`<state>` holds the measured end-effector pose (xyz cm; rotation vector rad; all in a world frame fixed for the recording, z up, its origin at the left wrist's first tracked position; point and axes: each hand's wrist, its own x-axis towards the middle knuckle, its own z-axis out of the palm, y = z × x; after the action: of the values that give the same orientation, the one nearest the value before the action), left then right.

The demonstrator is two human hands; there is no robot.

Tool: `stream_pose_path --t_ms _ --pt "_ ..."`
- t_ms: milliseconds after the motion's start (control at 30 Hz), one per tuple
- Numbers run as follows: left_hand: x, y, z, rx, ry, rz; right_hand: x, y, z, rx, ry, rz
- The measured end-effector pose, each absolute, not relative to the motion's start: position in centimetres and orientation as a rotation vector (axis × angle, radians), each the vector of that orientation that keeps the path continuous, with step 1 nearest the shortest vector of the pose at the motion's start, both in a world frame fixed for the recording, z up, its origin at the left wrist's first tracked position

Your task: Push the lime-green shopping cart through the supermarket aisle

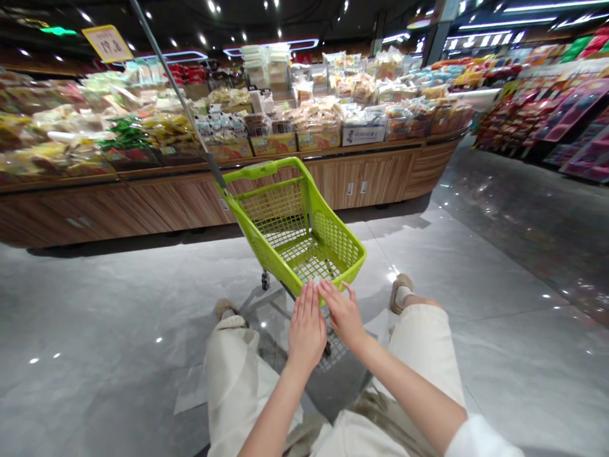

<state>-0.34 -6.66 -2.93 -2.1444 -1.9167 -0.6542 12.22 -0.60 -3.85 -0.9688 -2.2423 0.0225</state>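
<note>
A lime-green shopping cart (330, 225) with lattice sides stands in front of me, and its basket holds nothing that I can see. My left hand (307, 330) is at the near rim, palm down, its fingers straight and close together. Beside it is my right hand (343, 316), with fingers stretched forward and the thumb or an outer finger spread apart. The fingertips of both hands meet or nearly meet in front of the rim. Whether they touch the rim I cannot tell. Neither hand holds a visible object.
Beyond the cart runs a wooden display counter (380, 174) heaped with packaged snacks. A grey pole (178, 95) rises at the cart's far left corner, near a yellow-edged price sign (107, 44). Shelves of colourful packets (514, 120) stand at the right. The floor (118, 317) is shiny grey tile.
</note>
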Motion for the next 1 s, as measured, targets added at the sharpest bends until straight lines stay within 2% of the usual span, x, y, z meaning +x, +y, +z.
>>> stream_pose_path --t_ms 167,333,467,600,733,867,1000 --pt "-1.5 -6.9 -3.0 -2.126 -1.892 -0.62 16.4 3.0 -3.6 -0.773 -2.393 -0.09" --pt "-0.8 -6.6 -3.0 -2.148 -1.874 -0.649 22.0 9.0 -3.6 -1.084 -2.167 -0.187" --pt "0.4 -6.0 -3.2 -2.145 -1.886 -0.671 16.5 4.8 -4.1 -1.185 -2.005 -0.109" --pt "0.0 -5.9 -3.4 -2.11 -1.907 -0.661 11.0 -0.3 -4.3 -0.962 -2.165 0.032" --pt "-1.3 -6.1 -3.3 -2.113 -1.897 -0.608 15.1 3.1 -3.8 -0.79 -2.329 -0.034" --pt "-1.2 -6.0 -3.0 -2.126 -1.9 -0.622 21.4 9.4 -3.3 -1.002 -2.208 -0.149" --pt "0.0 -5.6 -3.1 -2.141 -1.9 -0.678 18.9 7.8 -3.6 -1.239 -2.025 -0.144"
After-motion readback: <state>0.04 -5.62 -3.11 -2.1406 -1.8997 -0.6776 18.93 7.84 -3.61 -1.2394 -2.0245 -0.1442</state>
